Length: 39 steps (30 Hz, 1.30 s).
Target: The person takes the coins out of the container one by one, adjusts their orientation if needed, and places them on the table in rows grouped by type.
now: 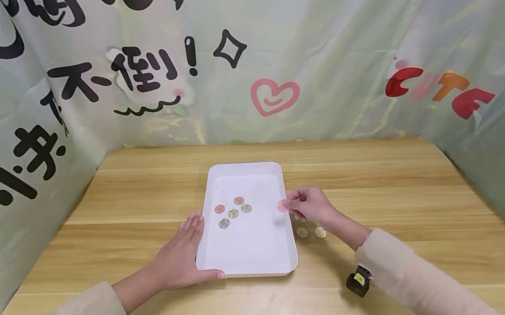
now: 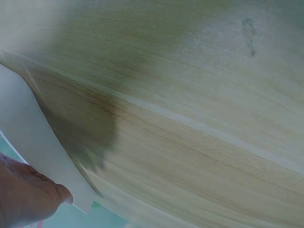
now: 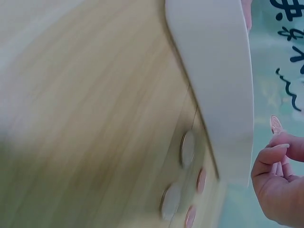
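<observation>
A white tray (image 1: 262, 244) lies on the table with several copper and pale gold coins (image 1: 233, 214) in its left half. Along its left side rests my left hand (image 1: 179, 256), fingers straight against the wall and thumb at the near edge. My right hand (image 1: 310, 205) pinches a copper-coloured coin (image 3: 275, 124) between thumb and fingertips at the tray's right rim. Below that hand, on the table, lie two pale coins (image 3: 188, 148) and two copper coins (image 3: 201, 180), close to the tray's wall. In the head view the right hand mostly covers the copper ones.
The wooden table (image 1: 144, 190) is enclosed at the back and sides by a pale printed cloth (image 1: 337, 38). A small black device (image 1: 359, 281) with a yellow mark sits at the right sleeve cuff.
</observation>
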Each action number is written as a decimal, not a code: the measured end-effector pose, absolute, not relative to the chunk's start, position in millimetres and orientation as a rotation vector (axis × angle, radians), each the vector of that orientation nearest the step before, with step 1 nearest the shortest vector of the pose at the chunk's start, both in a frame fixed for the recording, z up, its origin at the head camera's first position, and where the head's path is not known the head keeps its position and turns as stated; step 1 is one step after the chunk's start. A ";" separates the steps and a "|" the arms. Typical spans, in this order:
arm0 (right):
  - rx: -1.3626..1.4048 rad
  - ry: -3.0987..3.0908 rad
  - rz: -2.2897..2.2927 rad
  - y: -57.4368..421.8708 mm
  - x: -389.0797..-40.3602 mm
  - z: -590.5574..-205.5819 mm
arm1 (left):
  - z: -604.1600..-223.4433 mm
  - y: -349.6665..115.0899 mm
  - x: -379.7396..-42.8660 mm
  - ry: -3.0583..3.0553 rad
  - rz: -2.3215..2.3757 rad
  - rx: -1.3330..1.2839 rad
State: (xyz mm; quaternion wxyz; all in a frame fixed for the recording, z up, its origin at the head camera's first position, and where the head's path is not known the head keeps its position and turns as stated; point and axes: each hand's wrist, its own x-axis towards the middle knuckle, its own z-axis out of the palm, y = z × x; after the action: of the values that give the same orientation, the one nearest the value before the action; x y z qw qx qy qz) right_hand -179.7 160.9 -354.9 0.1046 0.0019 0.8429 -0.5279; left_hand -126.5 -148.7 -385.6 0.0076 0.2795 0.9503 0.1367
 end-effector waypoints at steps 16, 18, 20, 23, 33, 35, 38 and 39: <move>0.119 2.552 -1.505 216.7 -180.2 -363.4 | -385.9 -148.6 -126.7 2.970 0.427 0.853; 0.129 2.563 -1.493 222.3 -180.5 -365.9 | -386.1 -148.5 -126.8 2.969 0.428 0.850; 0.142 2.566 -1.477 227.4 -180.4 -367.4 | -386.6 -148.6 -127.0 2.967 0.428 0.849; 0.159 2.563 -1.451 235.2 -180.0 -370.8 | -387.6 -148.5 -127.4 2.965 0.423 0.854; 0.220 2.580 -1.353 256.9 -184.8 -382.7 | -387.4 -147.8 -127.5 2.969 0.422 0.880; 0.245 2.593 -1.320 258.8 -186.1 -384.0 | -387.3 -148.4 -127.3 2.973 0.420 0.879; 0.264 2.617 -1.284 260.4 -187.3 -385.6 | -387.6 -149.1 -127.2 2.974 0.423 0.877; 0.267 2.627 -1.272 260.6 -187.7 -386.2 | -387.7 -149.3 -127.2 2.974 0.426 0.876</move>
State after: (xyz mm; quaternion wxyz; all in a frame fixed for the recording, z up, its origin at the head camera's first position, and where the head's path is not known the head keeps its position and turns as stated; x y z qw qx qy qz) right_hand -187.7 260.6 -386.2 0.1051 0.0906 0.8914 -0.4314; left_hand -127.2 -149.3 -387.7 0.0063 0.2799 0.9503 0.1361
